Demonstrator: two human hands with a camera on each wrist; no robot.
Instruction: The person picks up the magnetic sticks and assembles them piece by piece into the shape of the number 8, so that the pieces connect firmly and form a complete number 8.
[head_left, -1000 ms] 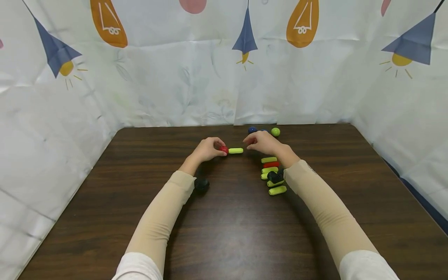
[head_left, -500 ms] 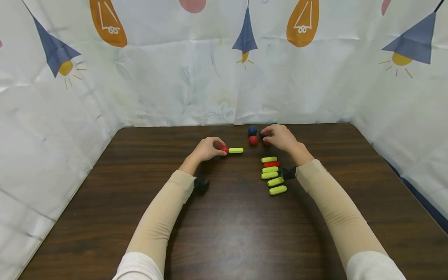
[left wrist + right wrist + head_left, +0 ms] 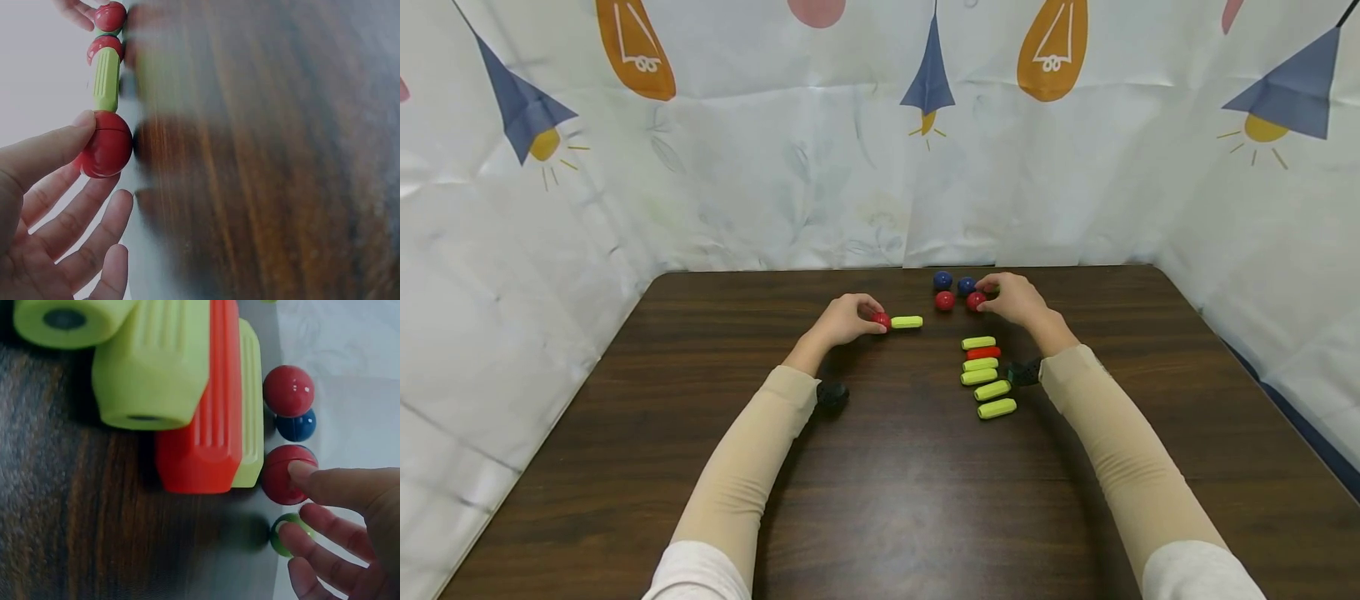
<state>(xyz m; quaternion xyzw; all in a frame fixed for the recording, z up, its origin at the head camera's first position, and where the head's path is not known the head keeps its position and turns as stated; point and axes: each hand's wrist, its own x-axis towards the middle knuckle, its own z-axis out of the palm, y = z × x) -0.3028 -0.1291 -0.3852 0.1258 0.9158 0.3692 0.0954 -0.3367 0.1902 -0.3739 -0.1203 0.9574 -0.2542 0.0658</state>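
Note:
My left hand (image 3: 844, 320) pinches a red ball (image 3: 107, 147) between thumb and fingers. A yellow-green ridged stick (image 3: 907, 322) extends to the right from that ball, low over the table. Farther back, my right hand (image 3: 1013, 298) pinches another red ball (image 3: 975, 302) at the fingertips; in the right wrist view its thumb lies across the ball's face. A green ball (image 3: 286, 535) sits partly behind the right hand's other fingers. Left of that hand stand a second loose red ball (image 3: 944, 301) and two blue balls (image 3: 942, 281).
Several yellow-green sticks (image 3: 979, 377) and one red stick (image 3: 983, 353) lie in a column in front of the right hand, beside its wrist camera (image 3: 1025, 372). The brown table (image 3: 887, 483) ends at a patterned white curtain (image 3: 737, 183).
My right hand has moved right and back from beside the stick's end to the ball group, uncovering red and blue balls. The left hand has stayed in place with its red ball.

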